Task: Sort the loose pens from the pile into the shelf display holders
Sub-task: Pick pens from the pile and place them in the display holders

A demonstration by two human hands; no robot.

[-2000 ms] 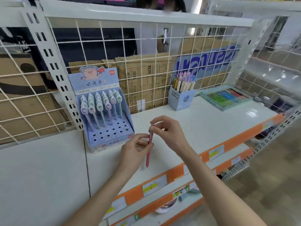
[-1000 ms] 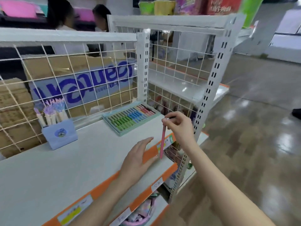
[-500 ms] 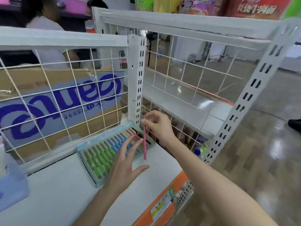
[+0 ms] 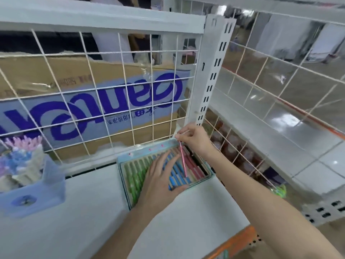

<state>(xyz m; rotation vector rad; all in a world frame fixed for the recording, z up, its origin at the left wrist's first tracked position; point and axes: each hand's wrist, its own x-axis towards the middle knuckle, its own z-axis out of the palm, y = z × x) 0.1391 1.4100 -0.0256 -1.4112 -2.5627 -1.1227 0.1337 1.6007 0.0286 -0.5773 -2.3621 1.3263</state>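
Our right hand (image 4: 194, 140) pinches the pink pen (image 4: 183, 159) upright to slot it; left hand (image 4: 160, 176), fingers spread, steadies the tray (image 4: 124, 176).

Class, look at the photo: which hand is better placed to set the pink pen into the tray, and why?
The right hand. It already pinches the pink pen by its top, tip down over the red section of the tray. The left hand lies flat on the green and blue pens, holding nothing.
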